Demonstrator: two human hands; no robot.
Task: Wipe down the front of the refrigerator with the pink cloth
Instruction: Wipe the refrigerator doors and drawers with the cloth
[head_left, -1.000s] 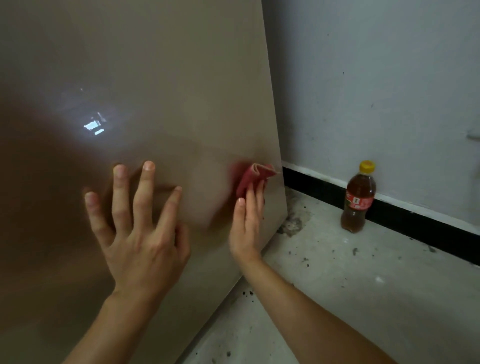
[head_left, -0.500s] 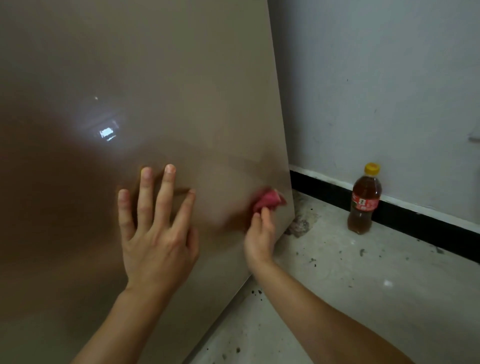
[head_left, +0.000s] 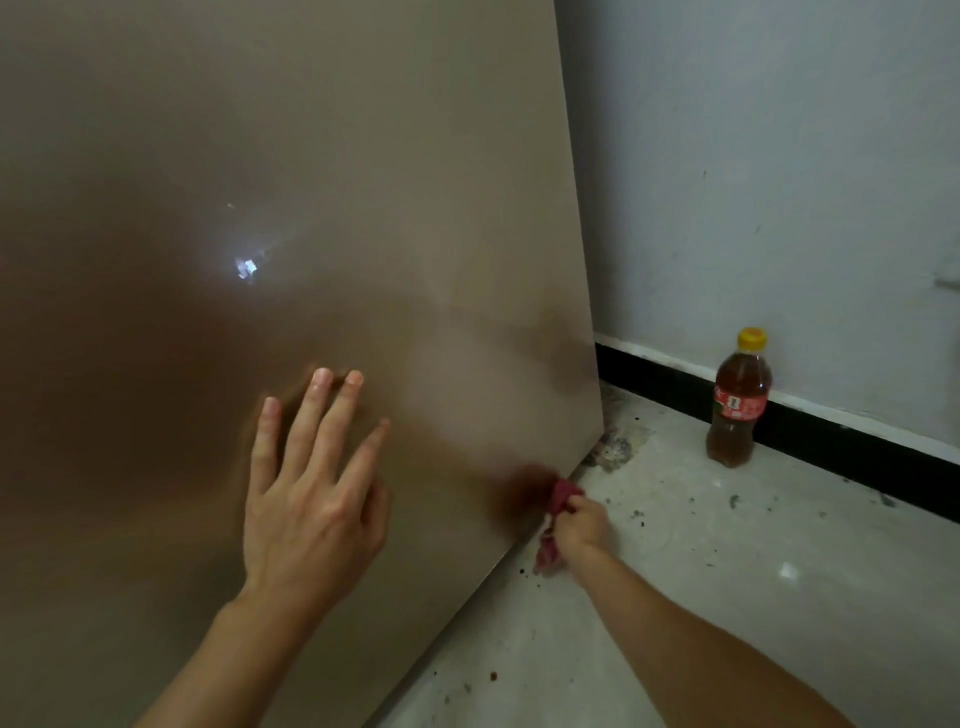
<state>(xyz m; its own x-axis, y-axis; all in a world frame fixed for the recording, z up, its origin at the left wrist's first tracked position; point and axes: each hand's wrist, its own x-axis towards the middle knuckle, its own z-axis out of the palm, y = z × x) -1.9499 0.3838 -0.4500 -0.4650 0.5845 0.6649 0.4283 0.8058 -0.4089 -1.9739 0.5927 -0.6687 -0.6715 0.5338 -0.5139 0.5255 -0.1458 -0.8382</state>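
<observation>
Head view looks down, close to refrigerator (head_left: 311, 156).

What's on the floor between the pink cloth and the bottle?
Only bare, speckled floor between the pink cloth and the bottle, in the head view.

We press our left hand (head_left: 311, 512) flat, fingers spread, on the glossy beige refrigerator front (head_left: 291, 182). Our right hand (head_left: 582, 525) grips the pink cloth (head_left: 558, 499) against its lower right edge. Capped bottle (head_left: 736, 400) stands by the wall.
</observation>
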